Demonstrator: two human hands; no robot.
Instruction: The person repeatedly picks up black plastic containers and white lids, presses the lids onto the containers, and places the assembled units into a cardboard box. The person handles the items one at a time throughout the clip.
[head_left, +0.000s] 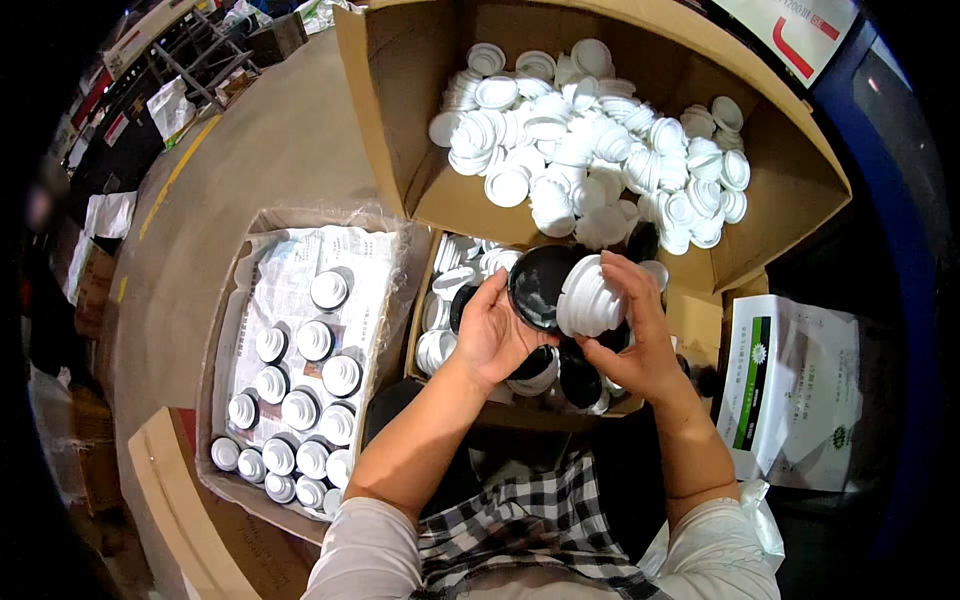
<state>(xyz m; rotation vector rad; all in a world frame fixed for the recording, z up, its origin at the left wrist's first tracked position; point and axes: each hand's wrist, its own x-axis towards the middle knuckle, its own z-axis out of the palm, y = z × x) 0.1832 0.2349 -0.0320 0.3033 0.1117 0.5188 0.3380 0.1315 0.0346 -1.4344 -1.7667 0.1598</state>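
My left hand (492, 338) grips a black round dish-shaped piece (535, 283) by its edge, fingers curled under it. Its dark hollow face is turned up. Close against it, my right hand (645, 345) holds a white stepped, ribbed plastic piece (590, 302) between thumb and fingers, tilted on its side. The two pieces overlap in view; whether they touch, I cannot tell. Both hands are above an open carton (690, 300) of loose white ribbed pieces (437, 348) and black round pieces (580, 378), partly hidden by my hands.
Beyond my hands, a large tilted carton (420, 60) holds many loose white ribbed pieces (560, 130). At left, a newspaper-lined box (222, 350) carries several white pieces with black bases (300, 408). A white printed carton (800, 400) stands at right; a cardboard flap (180, 500) juts out lower left.
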